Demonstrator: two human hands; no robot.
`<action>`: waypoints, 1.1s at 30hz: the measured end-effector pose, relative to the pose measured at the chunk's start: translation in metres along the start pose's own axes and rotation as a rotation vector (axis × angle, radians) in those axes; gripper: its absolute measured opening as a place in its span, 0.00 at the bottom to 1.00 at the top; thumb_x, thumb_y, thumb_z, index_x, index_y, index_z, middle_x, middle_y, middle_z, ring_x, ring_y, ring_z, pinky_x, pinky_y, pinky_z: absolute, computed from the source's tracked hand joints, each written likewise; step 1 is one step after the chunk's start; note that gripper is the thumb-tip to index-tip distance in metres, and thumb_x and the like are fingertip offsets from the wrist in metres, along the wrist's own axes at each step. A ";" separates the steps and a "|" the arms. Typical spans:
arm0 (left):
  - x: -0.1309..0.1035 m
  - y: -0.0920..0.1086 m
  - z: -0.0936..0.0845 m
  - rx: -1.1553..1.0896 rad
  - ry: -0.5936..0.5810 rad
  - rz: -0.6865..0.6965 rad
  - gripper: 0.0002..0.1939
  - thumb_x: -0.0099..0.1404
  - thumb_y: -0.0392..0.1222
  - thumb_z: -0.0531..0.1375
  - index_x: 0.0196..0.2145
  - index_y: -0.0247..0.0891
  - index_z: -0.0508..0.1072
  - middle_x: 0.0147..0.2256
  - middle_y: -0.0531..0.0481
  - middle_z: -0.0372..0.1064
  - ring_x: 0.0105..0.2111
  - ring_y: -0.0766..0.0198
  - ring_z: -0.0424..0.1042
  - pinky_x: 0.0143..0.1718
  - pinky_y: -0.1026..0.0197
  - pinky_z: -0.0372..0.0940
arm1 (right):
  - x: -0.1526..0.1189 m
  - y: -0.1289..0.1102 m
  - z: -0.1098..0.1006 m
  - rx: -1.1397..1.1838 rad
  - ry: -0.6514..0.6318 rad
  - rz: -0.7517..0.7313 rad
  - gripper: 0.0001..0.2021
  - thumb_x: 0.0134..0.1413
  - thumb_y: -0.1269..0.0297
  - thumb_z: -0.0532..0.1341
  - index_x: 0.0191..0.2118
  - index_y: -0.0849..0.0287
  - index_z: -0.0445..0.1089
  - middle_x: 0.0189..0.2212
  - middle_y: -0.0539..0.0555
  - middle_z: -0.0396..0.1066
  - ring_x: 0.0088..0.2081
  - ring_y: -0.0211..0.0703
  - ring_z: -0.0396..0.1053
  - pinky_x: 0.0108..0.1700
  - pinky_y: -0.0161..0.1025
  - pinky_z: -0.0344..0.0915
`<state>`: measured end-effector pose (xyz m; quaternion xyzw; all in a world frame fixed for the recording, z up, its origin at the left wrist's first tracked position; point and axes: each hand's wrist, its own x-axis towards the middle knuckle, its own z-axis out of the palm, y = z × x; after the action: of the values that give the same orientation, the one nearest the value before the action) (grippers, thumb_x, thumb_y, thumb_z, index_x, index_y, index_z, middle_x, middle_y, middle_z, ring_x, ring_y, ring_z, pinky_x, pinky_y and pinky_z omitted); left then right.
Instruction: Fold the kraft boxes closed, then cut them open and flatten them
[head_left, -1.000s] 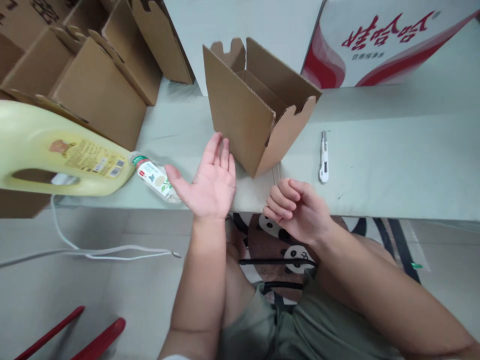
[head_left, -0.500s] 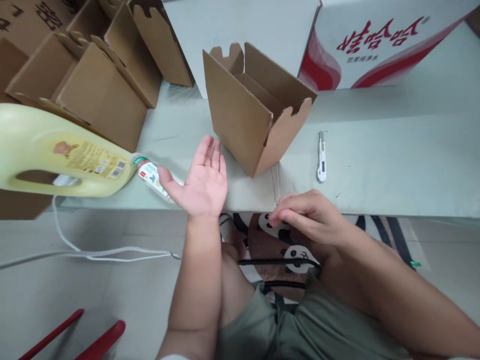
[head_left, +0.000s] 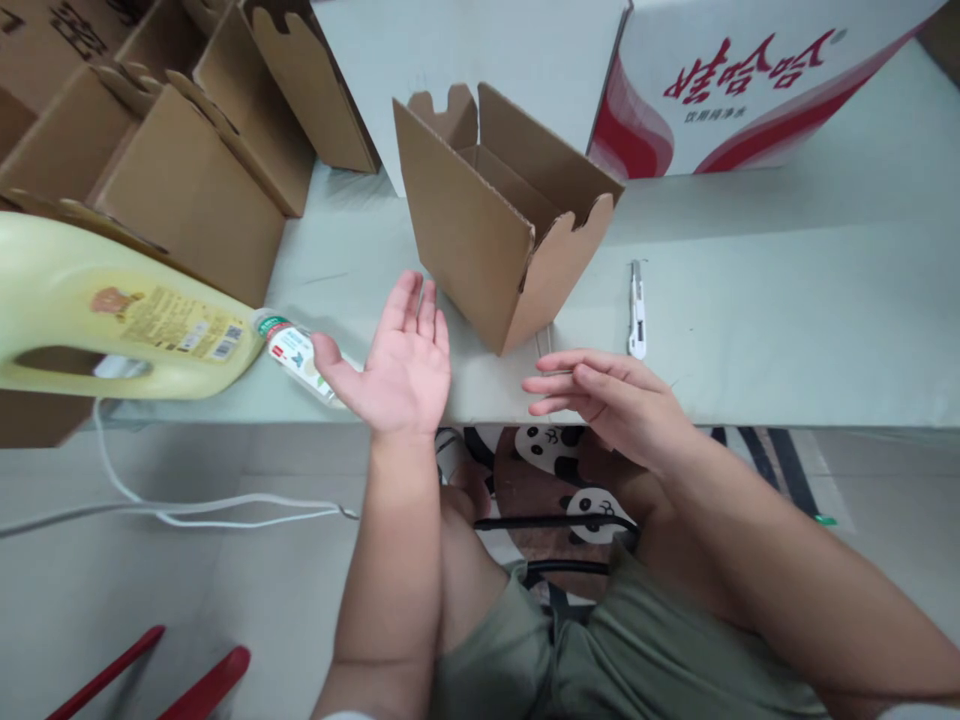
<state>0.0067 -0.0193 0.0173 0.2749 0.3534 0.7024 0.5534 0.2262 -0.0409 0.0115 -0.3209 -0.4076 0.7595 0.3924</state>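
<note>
My left hand (head_left: 405,370) is palm up with its fingers stretched out, holding nothing, just left of an open-topped cardboard box (head_left: 480,240). Its thumb is near a small labelled bottle (head_left: 296,352) lying on the table (head_left: 750,310). Over the table's front edge, my right hand (head_left: 611,400) has its fingers extended and apart, and nothing shows in its grasp. Thin pale strands (head_left: 545,342) run from beneath the box's near corner toward those fingers; whether they touch is unclear. A white utility knife (head_left: 637,312) rests right of the box.
A large yellow jug (head_left: 127,310) lies at the left edge, with several open cardboard boxes (head_left: 187,200) behind it. White cartons with red print (head_left: 750,90) line the back. A white cable (head_left: 225,505) hangs at left. Red bars (head_left: 202,685) show at lower left.
My right hand has risen slightly and its fingers have gone from pinched together to spread. My left hand stays palm up. The whole view has shifted a little.
</note>
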 end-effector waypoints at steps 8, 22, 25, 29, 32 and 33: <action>-0.001 0.000 0.000 -0.036 -0.003 0.006 0.38 0.60 0.77 0.49 0.48 0.45 0.77 0.60 0.44 0.70 0.72 0.49 0.49 0.63 0.55 0.64 | 0.005 0.001 0.003 0.000 0.089 -0.035 0.17 0.49 0.48 0.71 0.35 0.56 0.75 0.30 0.52 0.81 0.29 0.42 0.78 0.37 0.43 0.77; 0.003 -0.005 -0.001 0.006 -0.009 -0.014 0.43 0.58 0.79 0.46 0.47 0.41 0.78 0.62 0.40 0.67 0.72 0.49 0.51 0.63 0.57 0.63 | 0.048 -0.021 -0.003 -0.727 0.528 -0.878 0.16 0.58 0.72 0.58 0.51 0.50 0.68 0.58 0.56 0.68 0.57 0.49 0.71 0.45 0.45 0.77; 0.001 -0.007 -0.001 0.015 -0.015 -0.023 0.44 0.58 0.80 0.45 0.48 0.41 0.78 0.62 0.40 0.67 0.71 0.49 0.51 0.64 0.57 0.62 | 0.057 -0.038 0.007 -0.906 0.447 -0.882 0.26 0.54 0.78 0.55 0.57 0.49 0.64 0.63 0.56 0.64 0.60 0.51 0.68 0.41 0.42 0.75; -0.001 -0.008 -0.003 0.062 0.011 0.004 0.44 0.57 0.78 0.47 0.50 0.39 0.78 0.61 0.39 0.67 0.70 0.49 0.55 0.67 0.53 0.57 | 0.069 -0.042 0.006 -1.034 0.428 -0.859 0.23 0.53 0.73 0.55 0.55 0.51 0.67 0.51 0.55 0.73 0.47 0.50 0.73 0.43 0.47 0.74; 0.003 -0.010 -0.010 0.126 0.059 0.103 0.39 0.59 0.74 0.49 0.49 0.41 0.77 0.59 0.42 0.69 0.68 0.50 0.59 0.68 0.51 0.54 | 0.062 -0.043 -0.002 -1.011 0.426 -0.972 0.09 0.56 0.67 0.55 0.41 0.54 0.72 0.35 0.54 0.73 0.37 0.48 0.71 0.41 0.49 0.71; 0.005 -0.011 -0.013 0.155 0.092 0.172 0.35 0.61 0.72 0.50 0.49 0.43 0.77 0.58 0.44 0.69 0.67 0.51 0.60 0.68 0.51 0.54 | 0.056 -0.044 -0.005 -0.989 0.421 -1.025 0.07 0.58 0.64 0.55 0.36 0.54 0.71 0.32 0.53 0.71 0.35 0.47 0.70 0.40 0.49 0.71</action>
<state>0.0018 -0.0155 0.0007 0.3137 0.4067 0.7297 0.4513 0.2180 0.0250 0.0377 -0.3686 -0.7167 0.1316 0.5772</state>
